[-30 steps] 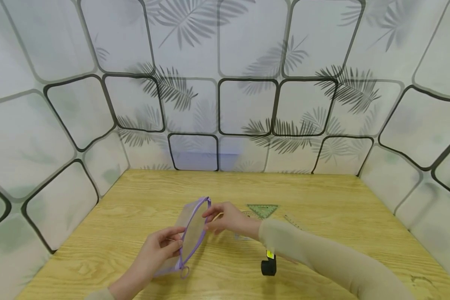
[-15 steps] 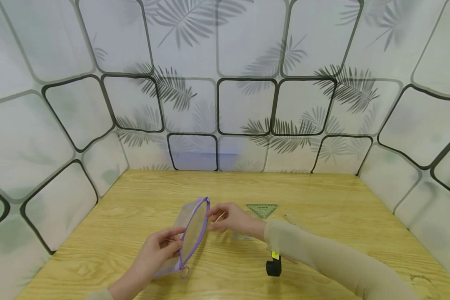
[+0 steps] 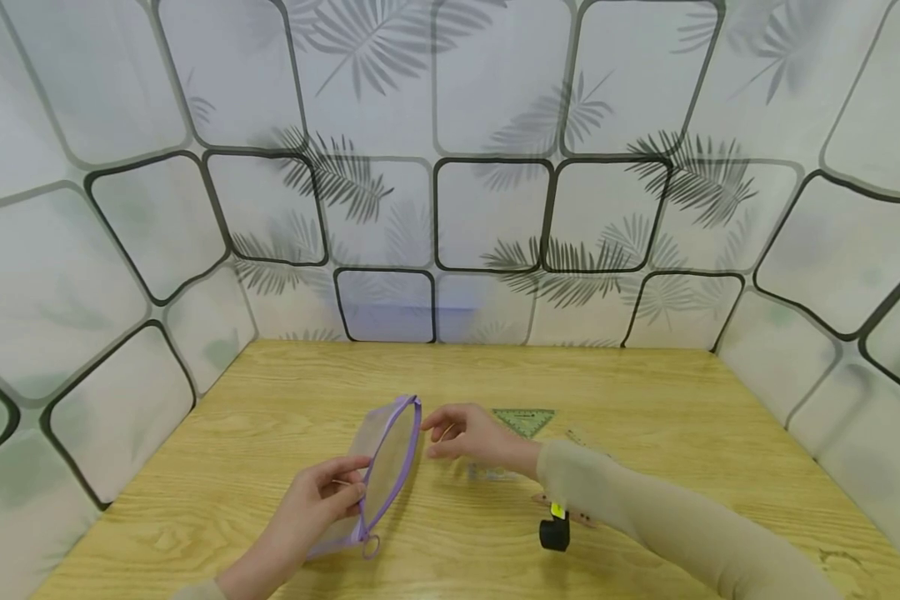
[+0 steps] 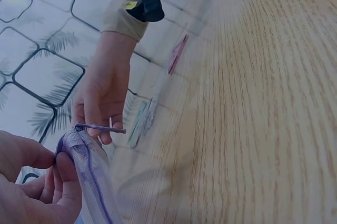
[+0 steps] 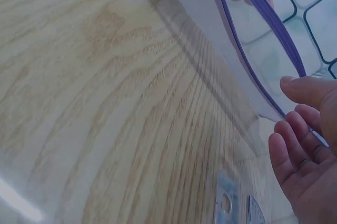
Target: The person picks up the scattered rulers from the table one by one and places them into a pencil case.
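Observation:
A see-through zip pouch (image 3: 370, 432) with purple edging stands on its side on the table, its mouth gaping toward the right. My left hand (image 3: 315, 496) pinches the near lip of that mouth between thumb and fingers. A purple ring pull (image 3: 371, 547) hangs at the pouch's lower corner. Just right of the far edge is my right hand (image 3: 476, 435), fingers loosely bent with nothing between them. In the right wrist view, the fingertips of this hand (image 5: 310, 129) lie right by the purple zip edge (image 5: 274, 21).
A green triangle ruler (image 3: 523, 422) lies behind my right wrist. Clear plastic drawing pieces (image 3: 491, 473) lie partly under the forearm, and a thin clear ruler (image 3: 576, 436) beyond it. A pink piece (image 3: 582, 518) shows below the sleeve. Patterned curtain (image 3: 495, 212) surrounds the wooden table.
My right hand has drawn back slightly to the right, away from the pouch's edge. More of the pink piece shows below the sleeve. My left hand keeps its pinch on the pouch.

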Demonstrator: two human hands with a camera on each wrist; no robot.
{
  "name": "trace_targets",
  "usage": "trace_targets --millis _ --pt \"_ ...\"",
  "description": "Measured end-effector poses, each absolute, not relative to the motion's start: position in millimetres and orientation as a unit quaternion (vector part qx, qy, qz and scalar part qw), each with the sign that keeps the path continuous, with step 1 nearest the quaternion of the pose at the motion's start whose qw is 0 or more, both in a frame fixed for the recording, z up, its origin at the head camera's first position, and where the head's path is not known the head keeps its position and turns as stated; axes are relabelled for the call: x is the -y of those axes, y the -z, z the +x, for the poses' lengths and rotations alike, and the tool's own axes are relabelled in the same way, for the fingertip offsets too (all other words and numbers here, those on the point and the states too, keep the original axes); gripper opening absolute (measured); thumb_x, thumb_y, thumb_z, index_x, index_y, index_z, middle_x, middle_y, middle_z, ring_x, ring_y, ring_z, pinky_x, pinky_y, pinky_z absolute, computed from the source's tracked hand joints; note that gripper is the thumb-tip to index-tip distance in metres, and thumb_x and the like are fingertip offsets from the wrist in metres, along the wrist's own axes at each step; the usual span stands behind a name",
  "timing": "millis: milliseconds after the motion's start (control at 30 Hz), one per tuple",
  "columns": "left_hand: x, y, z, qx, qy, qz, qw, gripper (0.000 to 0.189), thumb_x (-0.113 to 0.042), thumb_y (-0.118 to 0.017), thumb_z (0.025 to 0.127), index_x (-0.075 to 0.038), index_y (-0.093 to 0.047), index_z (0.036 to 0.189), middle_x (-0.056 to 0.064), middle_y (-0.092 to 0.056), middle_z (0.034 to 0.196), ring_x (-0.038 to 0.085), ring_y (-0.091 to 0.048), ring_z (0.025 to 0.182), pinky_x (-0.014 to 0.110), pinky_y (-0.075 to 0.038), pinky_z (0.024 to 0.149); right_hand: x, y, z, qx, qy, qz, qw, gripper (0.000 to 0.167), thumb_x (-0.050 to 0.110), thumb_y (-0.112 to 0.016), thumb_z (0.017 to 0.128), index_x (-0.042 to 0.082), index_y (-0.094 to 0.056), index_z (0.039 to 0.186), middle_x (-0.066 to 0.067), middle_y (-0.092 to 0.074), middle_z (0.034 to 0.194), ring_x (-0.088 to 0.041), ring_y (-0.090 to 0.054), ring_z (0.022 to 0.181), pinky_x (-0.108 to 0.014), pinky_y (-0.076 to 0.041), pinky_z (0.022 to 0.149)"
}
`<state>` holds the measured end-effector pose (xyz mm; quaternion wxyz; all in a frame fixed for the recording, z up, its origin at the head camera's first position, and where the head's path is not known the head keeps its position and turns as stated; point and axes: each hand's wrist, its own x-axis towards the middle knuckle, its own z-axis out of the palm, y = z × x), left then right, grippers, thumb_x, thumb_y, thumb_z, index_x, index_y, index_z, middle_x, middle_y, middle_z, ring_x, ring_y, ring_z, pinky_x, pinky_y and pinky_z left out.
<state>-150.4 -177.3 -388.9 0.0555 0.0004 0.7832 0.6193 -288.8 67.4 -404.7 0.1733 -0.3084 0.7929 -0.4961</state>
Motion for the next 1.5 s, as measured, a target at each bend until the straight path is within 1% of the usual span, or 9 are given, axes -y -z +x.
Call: trace_targets --millis 67,167,500,600,733,867,1033,1267,1500 --pt "177.5 389.2 -150.3 -0.784 -0.618 0.001 0.058 0.045 -0.005 -0.06 0.095 0.009 -0.052 0.136 0.003 -0.057 0.097 0.009 -0.06 0.084 0.023 -0.06 0.076 -70.7 404.8 -291.1 -0.795 0.49 -0.318 0.164 0.041 0.014 -0.076 0.087 -0.001 -0.063 0.123 -0.016 -0.065 0.105 -0.009 -0.061 0.084 -0.027 -0.057 0.072" --pt "178.0 389.7 -150.1 -0.785 -0.616 0.003 0.06 0.045 -0.006 -0.06 0.095 0.009 -0.052 0.136 0.003 -0.057 0.097 0.009 -0.059 0.084 0.023 -0.06 0.076 -76.8 403.4 -294.9 -0.799 0.483 -0.326 0.151 0.042 0.015 -0.075 0.087 -0.001 -0.063 0.123 -0.017 -0.066 0.106 -0.009 -0.061 0.087 -0.024 -0.056 0.075" --pt "177.8 391.8 -149.8 -0.786 -0.616 0.004 0.062 0.045 -0.006 -0.061 0.094 0.008 -0.052 0.136 0.002 -0.057 0.097 0.008 -0.06 0.083 0.022 -0.059 0.077 -102.3 393.5 -312.1 -0.82 0.434 -0.357 0.109 0.04 0.018 -0.075 0.088 0.005 -0.064 0.124 -0.019 -0.067 0.108 -0.014 -0.064 0.092 -0.027 -0.056 0.086" --pt "177.0 392.3 -149.5 -0.787 -0.614 0.001 0.062 0.045 -0.006 -0.062 0.094 0.007 -0.053 0.136 0.003 -0.057 0.098 0.009 -0.06 0.083 0.022 -0.059 0.076 -111.2 390.3 -318.9 -0.827 0.417 -0.364 0.102 0.04 0.02 -0.073 0.09 0.009 -0.063 0.126 -0.019 -0.066 0.11 -0.015 -0.064 0.095 -0.028 -0.056 0.086" --pt "176.5 391.4 -149.3 -0.787 -0.614 0.0 0.062 0.045 -0.007 -0.062 0.094 0.006 -0.053 0.136 0.003 -0.057 0.099 0.009 -0.06 0.084 0.022 -0.059 0.077 -121.5 389.9 -328.9 -0.835 0.4 -0.367 0.088 0.038 0.018 -0.071 0.091 0.01 -0.062 0.127 -0.021 -0.065 0.113 -0.015 -0.064 0.097 -0.026 -0.057 0.083" --pt "176.3 389.9 -148.9 -0.786 -0.615 0.002 0.062 0.045 -0.008 -0.062 0.094 0.006 -0.053 0.136 0.003 -0.057 0.099 0.01 -0.06 0.085 0.022 -0.06 0.077 -130.1 390.0 -336.1 -0.841 0.389 -0.367 0.079 0.036 0.013 -0.069 0.092 0.008 -0.062 0.127 -0.021 -0.065 0.111 -0.017 -0.063 0.097 -0.027 -0.056 0.082" --pt "176.0 387.8 -148.8 -0.783 -0.618 0.001 0.063 0.045 -0.008 -0.062 0.094 0.006 -0.054 0.136 0.004 -0.057 0.099 0.01 -0.06 0.086 0.022 -0.06 0.078 -138.5 389.0 -341.6 -0.845 0.381 -0.366 0.08 0.036 0.014 -0.069 0.092 0.01 -0.063 0.127 -0.02 -0.066 0.112 -0.019 -0.063 0.098 -0.031 -0.057 0.084" --pt "176.0 386.4 -149.7 -0.781 -0.621 0.005 0.062 0.045 -0.008 -0.062 0.094 0.006 -0.054 0.136 0.004 -0.056 0.099 0.009 -0.061 0.086 0.023 -0.06 0.078 -151.8 392.6 -353.2 -0.853 0.373 -0.355 0.087 0.039 0.016 -0.069 0.092 0.008 -0.061 0.129 -0.01 -0.066 0.113 -0.017 -0.062 0.101 -0.033 -0.056 0.087" --pt "176.3 389.0 -149.0 -0.782 -0.62 0.007 0.067 0.045 -0.008 -0.062 0.095 0.007 -0.053 0.136 0.003 -0.057 0.098 0.009 -0.06 0.084 0.023 -0.06 0.077 -165.7 400.8 -360.6 -0.853 0.366 -0.361 0.092 0.041 0.018 -0.069 0.093 0.004 -0.06 0.13 -0.017 -0.065 0.115 -0.022 -0.062 0.105 -0.036 -0.056 0.088"
